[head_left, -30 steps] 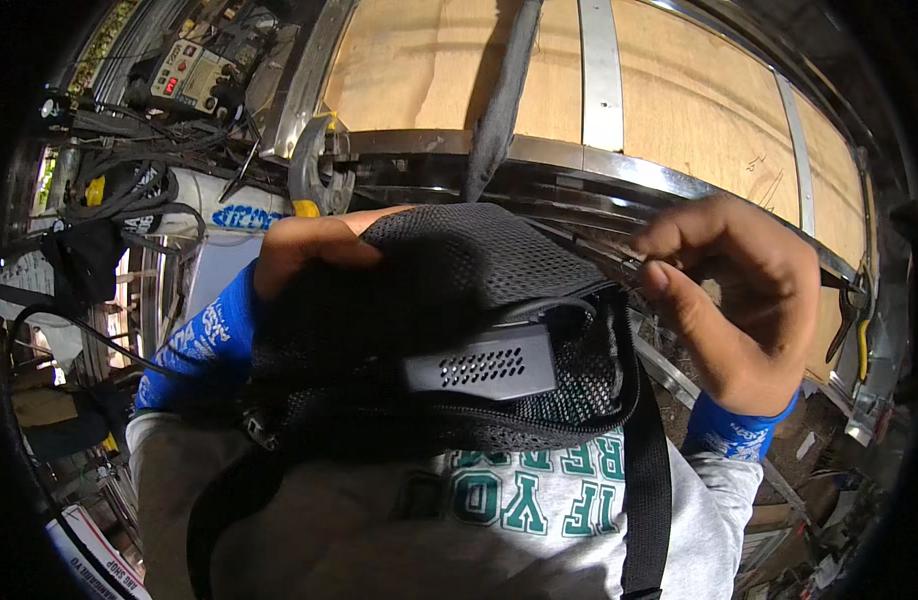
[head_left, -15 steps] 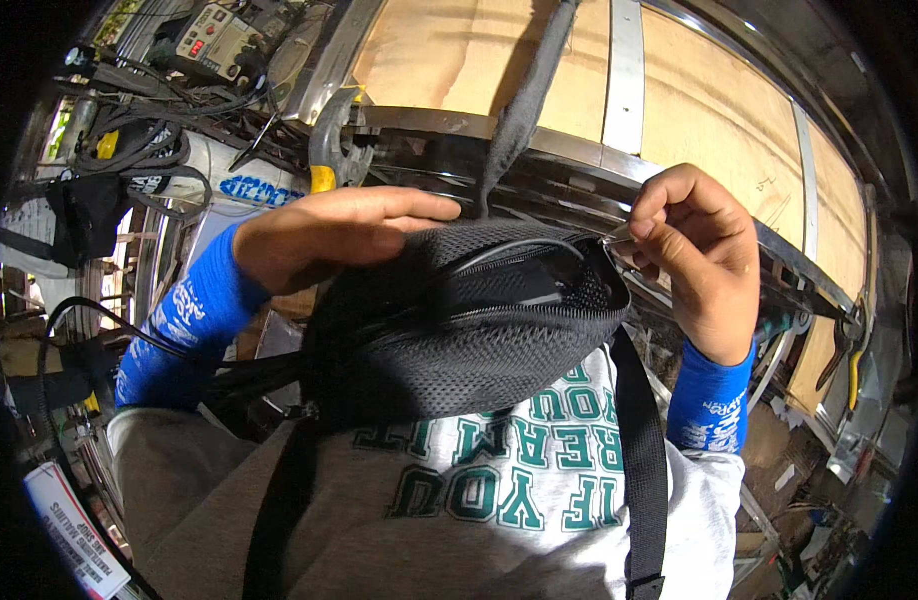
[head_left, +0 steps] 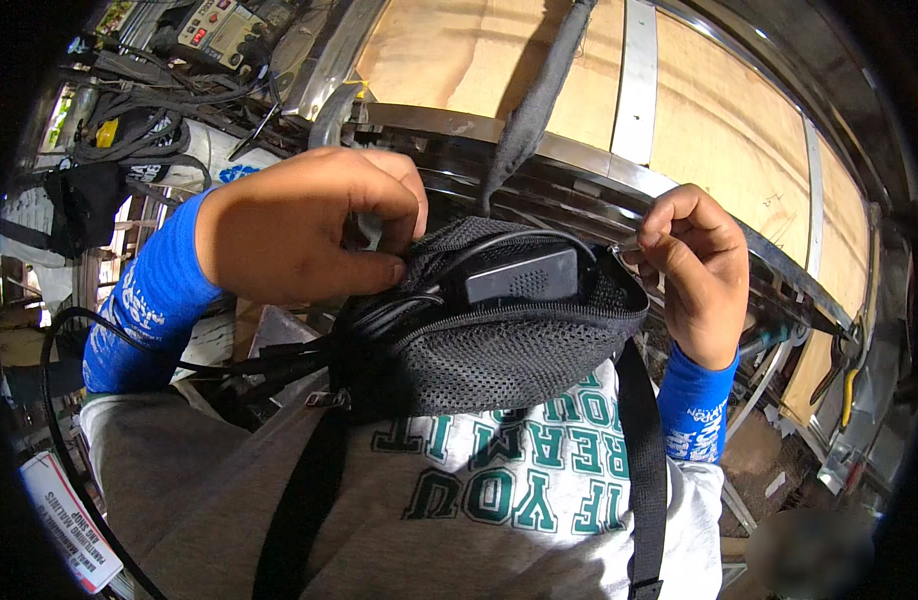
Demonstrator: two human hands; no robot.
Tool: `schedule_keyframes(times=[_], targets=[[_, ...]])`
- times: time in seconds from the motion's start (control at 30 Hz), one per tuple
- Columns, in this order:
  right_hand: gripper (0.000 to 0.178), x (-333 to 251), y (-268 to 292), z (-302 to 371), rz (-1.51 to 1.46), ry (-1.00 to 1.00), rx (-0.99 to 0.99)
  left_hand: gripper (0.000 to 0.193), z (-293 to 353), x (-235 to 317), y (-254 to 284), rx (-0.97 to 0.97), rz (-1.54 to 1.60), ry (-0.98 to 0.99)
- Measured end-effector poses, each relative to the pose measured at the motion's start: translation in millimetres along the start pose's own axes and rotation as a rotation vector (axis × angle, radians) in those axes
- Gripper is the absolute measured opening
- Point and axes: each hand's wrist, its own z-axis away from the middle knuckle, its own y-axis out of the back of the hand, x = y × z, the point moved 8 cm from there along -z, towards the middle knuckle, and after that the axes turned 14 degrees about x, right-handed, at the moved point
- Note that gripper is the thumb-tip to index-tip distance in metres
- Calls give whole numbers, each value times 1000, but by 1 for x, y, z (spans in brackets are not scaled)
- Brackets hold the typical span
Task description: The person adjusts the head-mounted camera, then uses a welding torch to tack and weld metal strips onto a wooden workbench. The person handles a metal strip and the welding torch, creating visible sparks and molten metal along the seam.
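A black mesh bag (head_left: 519, 365) hangs against my chest by black straps, its zipper open along the top. Inside lie a dark grey rectangular device (head_left: 524, 278) with a dotted grille and a looped black cable (head_left: 539, 237). At the bag's right end my right hand (head_left: 694, 265) pinches a small metal zipper pull (head_left: 624, 248). My left hand (head_left: 314, 225) is over the bag's upper left edge, fingers bent and thumb apart from them. Its thumb tip is at the mesh; whether it presses there I cannot tell.
Black cables (head_left: 269, 368) run out of the bag's left end. Beyond it stands a metal frame with wooden panels (head_left: 719, 130), a grey fabric-wrapped strip (head_left: 529, 120) crossing it. A control box (head_left: 219, 35) and coiled cables are at upper left, yellow-handled pliers (head_left: 851, 370) at right.
My left hand has gone from flat over the bag to bent fingers farther left. The bag's opening shows more, uncovering the device. My right hand keeps its pinch, slightly lower.
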Motion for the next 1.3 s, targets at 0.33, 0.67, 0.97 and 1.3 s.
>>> schedule_keyframes(times=[0.33,0.67,0.97,1.3], targets=[[11,-22,6,-14,28,178,46,17,-14,25,28,319,173,-227],[8,-61,14,12,-28,431,69,29,-36,47,20,139,624,-214],[10,-56,49,55,-21,510,199,22,-65,70,-1,-192,313,-428],[8,-37,28,78,-57,535,459,51,-53,99,-30,-142,209,-468]])
